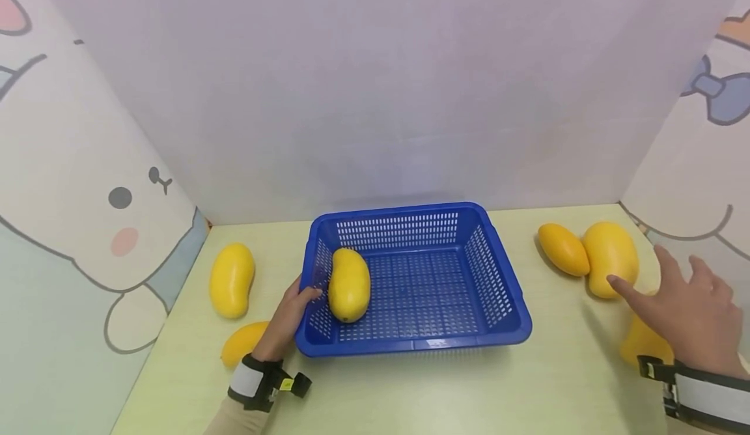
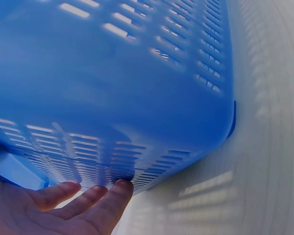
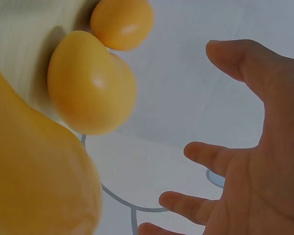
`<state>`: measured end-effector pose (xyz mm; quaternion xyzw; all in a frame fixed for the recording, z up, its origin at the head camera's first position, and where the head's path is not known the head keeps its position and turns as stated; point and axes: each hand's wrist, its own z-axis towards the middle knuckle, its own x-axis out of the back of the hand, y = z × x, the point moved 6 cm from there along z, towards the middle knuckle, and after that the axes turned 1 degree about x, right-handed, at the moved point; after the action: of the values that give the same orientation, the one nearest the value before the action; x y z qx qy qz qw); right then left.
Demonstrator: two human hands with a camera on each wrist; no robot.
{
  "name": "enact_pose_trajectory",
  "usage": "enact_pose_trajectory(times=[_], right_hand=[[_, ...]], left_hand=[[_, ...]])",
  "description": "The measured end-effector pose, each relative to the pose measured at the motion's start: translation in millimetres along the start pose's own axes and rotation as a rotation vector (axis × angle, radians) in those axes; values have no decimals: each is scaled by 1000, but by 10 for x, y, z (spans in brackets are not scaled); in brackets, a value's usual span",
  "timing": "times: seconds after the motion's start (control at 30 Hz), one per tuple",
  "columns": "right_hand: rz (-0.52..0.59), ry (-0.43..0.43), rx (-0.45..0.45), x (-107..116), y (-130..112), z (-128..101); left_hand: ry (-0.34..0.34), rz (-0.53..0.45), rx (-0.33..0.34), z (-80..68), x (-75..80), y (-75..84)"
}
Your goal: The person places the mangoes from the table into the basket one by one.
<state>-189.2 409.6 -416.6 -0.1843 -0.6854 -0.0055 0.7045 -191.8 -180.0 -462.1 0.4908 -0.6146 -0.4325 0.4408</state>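
Observation:
A blue plastic basket (image 1: 413, 344) stands on the table, with one yellow mango (image 1: 349, 285) lying at its left end. My left hand (image 1: 286, 321) holds the basket's left side, thumb over the rim and fingertips (image 2: 118, 188) against the perforated outer wall. To the right, my right hand (image 1: 691, 314) hovers with fingers spread, holding nothing. Below it lies a yellow mango (image 1: 641, 344), partly hidden by the hand. Just beyond are a larger yellow mango (image 1: 611, 259) and a smaller orange-yellow mango (image 1: 564, 249), touching each other.
Left of the basket lie a yellow mango (image 1: 232, 280) and an orange-yellow mango (image 1: 243, 342), the latter partly behind my left wrist. A plain pale wall (image 1: 398, 96) closes the table's back edge. Cartoon-printed panels (image 1: 76, 194) flank both sides.

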Motion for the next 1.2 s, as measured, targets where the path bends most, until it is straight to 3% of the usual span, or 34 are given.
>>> enact_pose_trajectory(times=[0.23, 0.5, 0.83, 1.2], right_hand=[[27, -78, -26, -129, 67, 2], [90, -186, -163, -278, 182, -8], [110, -198, -174, -384, 270, -10], [130, -215, -259, -435, 305, 7]], left_hand=[[8, 9, -1, 18, 2, -10], [12, 14, -5, 17, 6, -1], [4, 13, -8, 1, 3, -13], [7, 15, 2, 1, -4, -2]])
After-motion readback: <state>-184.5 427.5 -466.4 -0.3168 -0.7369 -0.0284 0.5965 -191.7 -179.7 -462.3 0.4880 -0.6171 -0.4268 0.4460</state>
